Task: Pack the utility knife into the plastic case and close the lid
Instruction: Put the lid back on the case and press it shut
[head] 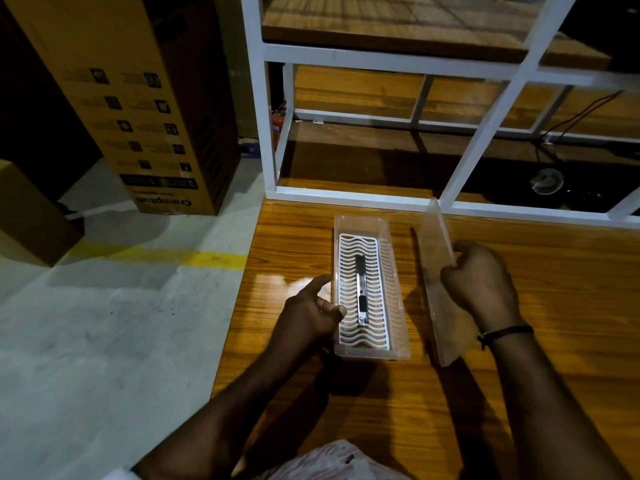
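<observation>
A clear plastic case [398, 306] lies lengthwise on the wooden table [554, 306], uncovered, with a white wavy grid insert in its bottom. The utility knife [361, 289], silver and black, lies inside on the insert, along the case's length. My left hand [311, 306] rests against the case's left wall, thumb on the rim, fingers curled at the side. My right hand [481, 282] grips the translucent lid [436, 271], which stands tilted on its long edge on the table just right of the case, apart from it.
A white metal shelf frame [460, 161] with wooden boards stands across the far edge of the table. The table's left edge drops to a concrete floor with a yellow line [194, 256]. A tall cardboard box [145, 109] stands on the floor at left. Black cables [571, 123] trail at the back right.
</observation>
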`<action>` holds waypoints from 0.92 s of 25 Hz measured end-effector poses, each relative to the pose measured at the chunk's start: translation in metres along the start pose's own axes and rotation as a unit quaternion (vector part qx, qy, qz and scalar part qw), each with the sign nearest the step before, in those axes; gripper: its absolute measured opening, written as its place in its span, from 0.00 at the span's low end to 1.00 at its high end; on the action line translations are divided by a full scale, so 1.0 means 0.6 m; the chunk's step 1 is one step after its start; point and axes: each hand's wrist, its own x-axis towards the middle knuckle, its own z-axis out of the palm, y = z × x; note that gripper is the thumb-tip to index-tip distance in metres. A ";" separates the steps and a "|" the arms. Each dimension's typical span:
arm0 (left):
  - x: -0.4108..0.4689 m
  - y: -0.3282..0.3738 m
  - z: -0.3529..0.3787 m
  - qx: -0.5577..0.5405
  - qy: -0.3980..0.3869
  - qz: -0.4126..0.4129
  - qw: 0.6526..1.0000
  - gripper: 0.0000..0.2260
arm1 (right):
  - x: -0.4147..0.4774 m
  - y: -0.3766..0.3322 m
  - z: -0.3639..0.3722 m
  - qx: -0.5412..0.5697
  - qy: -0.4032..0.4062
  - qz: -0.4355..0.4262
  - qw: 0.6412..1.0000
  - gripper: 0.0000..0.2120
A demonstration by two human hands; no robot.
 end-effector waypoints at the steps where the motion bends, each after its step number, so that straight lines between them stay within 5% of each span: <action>1: 0.000 0.001 -0.001 0.001 -0.003 0.000 1.000 0.30 | -0.009 -0.013 -0.005 0.012 0.006 -0.015 1.000 0.18; 7: 0.002 0.000 0.000 0.009 -0.006 0.001 1.000 0.31 | -0.039 -0.076 0.018 0.076 -0.002 -0.118 0.990 0.15; 12: 0.004 -0.002 0.001 -0.004 0.000 0.003 1.000 0.31 | -0.058 -0.104 0.045 0.137 -0.095 -0.063 0.984 0.28; 18: 0.006 -0.012 0.002 -0.039 -0.001 -0.004 0.999 0.31 | -0.079 -0.111 0.072 0.012 -0.196 -0.027 0.980 0.41; 23: 0.005 -0.014 0.002 -0.038 0.001 0.008 0.999 0.30 | -0.081 -0.106 0.078 -0.072 -0.199 -0.011 0.977 0.45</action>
